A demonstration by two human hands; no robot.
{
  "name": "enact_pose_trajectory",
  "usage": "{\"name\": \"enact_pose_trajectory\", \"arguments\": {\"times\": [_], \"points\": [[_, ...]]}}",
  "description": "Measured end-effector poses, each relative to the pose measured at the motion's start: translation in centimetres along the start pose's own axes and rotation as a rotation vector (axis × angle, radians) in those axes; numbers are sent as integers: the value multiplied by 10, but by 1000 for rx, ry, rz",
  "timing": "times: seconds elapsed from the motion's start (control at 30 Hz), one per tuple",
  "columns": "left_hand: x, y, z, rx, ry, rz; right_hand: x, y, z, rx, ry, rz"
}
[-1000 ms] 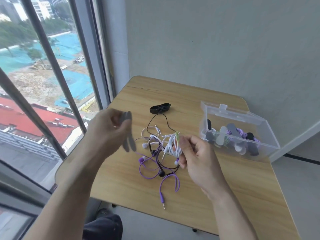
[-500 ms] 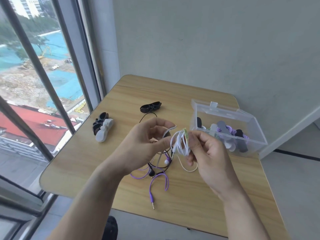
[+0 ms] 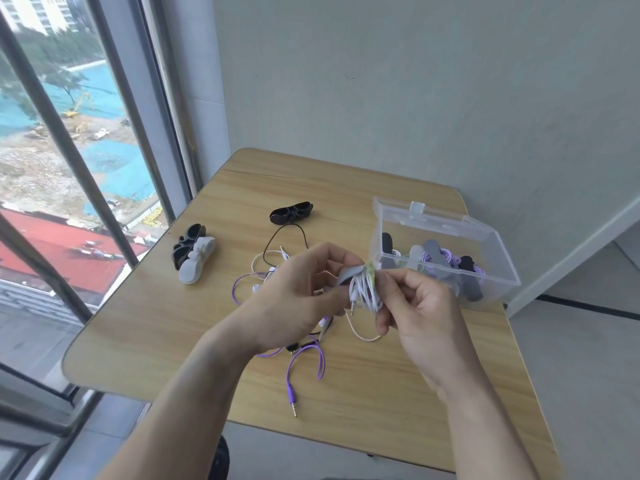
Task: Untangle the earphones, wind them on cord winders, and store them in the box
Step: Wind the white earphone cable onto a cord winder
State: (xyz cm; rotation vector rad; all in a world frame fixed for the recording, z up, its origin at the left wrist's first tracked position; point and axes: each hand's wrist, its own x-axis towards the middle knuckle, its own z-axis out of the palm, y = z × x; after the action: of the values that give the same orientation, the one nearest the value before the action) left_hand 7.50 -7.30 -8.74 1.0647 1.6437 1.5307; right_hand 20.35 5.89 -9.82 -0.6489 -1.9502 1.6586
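My right hand (image 3: 412, 306) pinches a coiled bundle of white earphone cord (image 3: 365, 289) above the table. My left hand (image 3: 298, 292) holds a grey cord winder (image 3: 348, 274) against that bundle. Under both hands lies a tangle of purple, black and white earphones (image 3: 304, 358), with a purple plug (image 3: 291, 398) pointing toward me. The clear plastic box (image 3: 485, 247) stands open at the right and holds several wound earphones on winders.
The wooden table (image 3: 381, 403) stands beside a window with bars on the left. One black winder (image 3: 291, 213) lies at the back centre. A black and a white winder (image 3: 194, 254) lie together at the left. A plain wall is behind.
My left hand brought the grey winder from the left over to the white cord bundle in my right hand. Both hands now meet at the bundle.
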Motion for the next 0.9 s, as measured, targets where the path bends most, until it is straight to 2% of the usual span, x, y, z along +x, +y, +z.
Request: {"name": "enact_pose_trajectory", "arguments": {"times": [0.23, 0.43, 0.63, 0.8, 0.9], "points": [[-1, 2, 4, -148, -21, -79, -1, 3, 5, -32, 3, 91], [1, -5, 14, 243, 131, 17, -1, 7, 13, -69, -45, 144], [-2, -12, 27, 329, 215, 140, -1, 7, 20, 11, -224, 207], [-4, -10, 35, 478, 225, 379, 0, 5, 19, 94, -325, 213], [-3, -9, 40, 481, 220, 369, -2, 4, 18, 174, -398, 218]]}}
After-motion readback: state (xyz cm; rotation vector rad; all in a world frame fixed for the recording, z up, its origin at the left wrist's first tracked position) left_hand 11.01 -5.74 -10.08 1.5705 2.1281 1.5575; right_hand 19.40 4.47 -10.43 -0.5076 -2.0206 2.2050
